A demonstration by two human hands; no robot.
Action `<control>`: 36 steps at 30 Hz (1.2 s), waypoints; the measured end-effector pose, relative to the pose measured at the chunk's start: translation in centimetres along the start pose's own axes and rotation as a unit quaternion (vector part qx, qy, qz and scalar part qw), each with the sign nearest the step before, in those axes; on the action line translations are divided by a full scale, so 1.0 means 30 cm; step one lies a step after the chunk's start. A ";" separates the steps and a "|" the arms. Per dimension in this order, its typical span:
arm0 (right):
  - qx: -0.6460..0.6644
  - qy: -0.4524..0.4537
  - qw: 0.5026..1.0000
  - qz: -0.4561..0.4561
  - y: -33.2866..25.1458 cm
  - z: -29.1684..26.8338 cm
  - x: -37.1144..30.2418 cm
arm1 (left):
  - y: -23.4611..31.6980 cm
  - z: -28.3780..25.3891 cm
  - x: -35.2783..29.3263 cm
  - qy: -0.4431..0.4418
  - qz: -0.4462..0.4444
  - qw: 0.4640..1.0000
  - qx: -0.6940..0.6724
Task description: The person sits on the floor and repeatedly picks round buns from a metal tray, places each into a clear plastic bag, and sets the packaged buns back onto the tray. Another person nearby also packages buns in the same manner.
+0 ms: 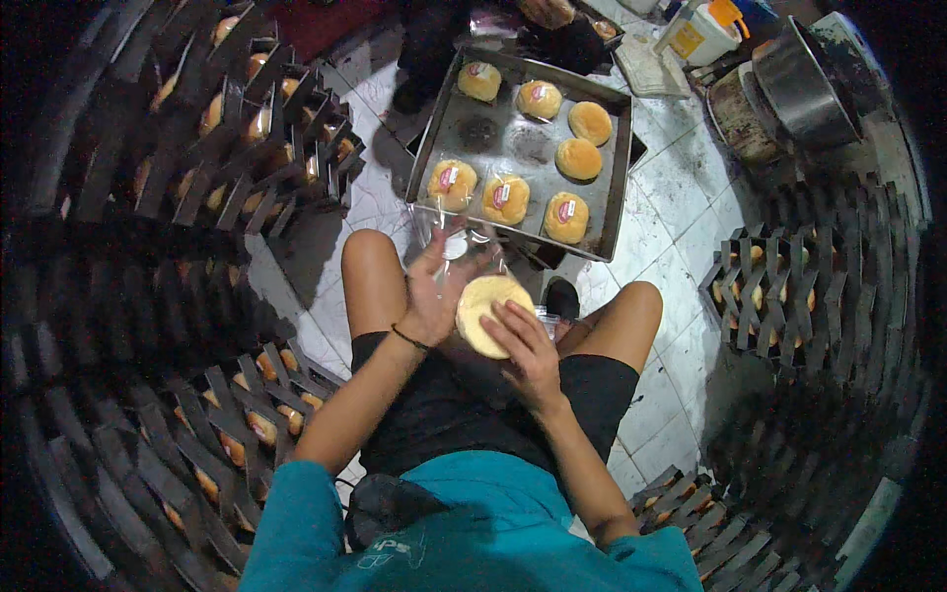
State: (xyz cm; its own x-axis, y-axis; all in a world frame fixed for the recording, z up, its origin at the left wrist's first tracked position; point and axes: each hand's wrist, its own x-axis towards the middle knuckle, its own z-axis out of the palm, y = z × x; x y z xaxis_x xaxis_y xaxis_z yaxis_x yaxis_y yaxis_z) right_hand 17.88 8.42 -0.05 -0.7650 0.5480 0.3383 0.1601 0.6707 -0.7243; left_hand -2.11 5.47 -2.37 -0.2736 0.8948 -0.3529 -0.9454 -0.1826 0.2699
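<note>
Over my lap, my right hand (525,347) grips a round bun (483,301), its pale side facing up and the fingers spread across it. Just left of it, my left hand (434,294) has a clear plastic bag (456,245) at its fingers, which are partly smeared by motion. The bag reaches up to the near edge of a metal tray (419,148). On that tray lie several golden buns; some, like the wrapped bun (505,199), carry a red and white label, while the unwrapped bun (578,158) is bare.
Stacked dark racks of buns stand on my left (261,424) and right (779,296). Beyond the tray, another person's hand (548,12) holds a bun. A white tub with an orange top (705,35) and a large metal pot (804,84) stand at the far right.
</note>
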 end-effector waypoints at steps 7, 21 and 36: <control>-0.030 0.027 0.999 -0.024 -0.045 -0.060 -0.034 | 0.008 0.067 -0.034 -0.002 0.048 0.999 0.000; -0.042 -0.084 0.996 0.004 -0.094 -0.012 0.084 | -0.067 0.154 -0.112 -0.013 -0.035 0.995 0.095; -0.137 -0.082 0.986 -0.048 -0.137 -0.013 0.077 | -0.088 -0.034 -0.101 -0.120 -0.044 0.990 -0.065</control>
State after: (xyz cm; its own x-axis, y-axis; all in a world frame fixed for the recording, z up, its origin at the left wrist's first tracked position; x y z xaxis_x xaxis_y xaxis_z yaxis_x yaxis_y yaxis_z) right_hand 15.72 7.12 3.96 -0.8718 0.4028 0.2789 0.2278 0.8373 -0.4971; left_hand 1.04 2.84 -2.93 -0.1538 0.9778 -0.1425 -0.9829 -0.1366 0.1238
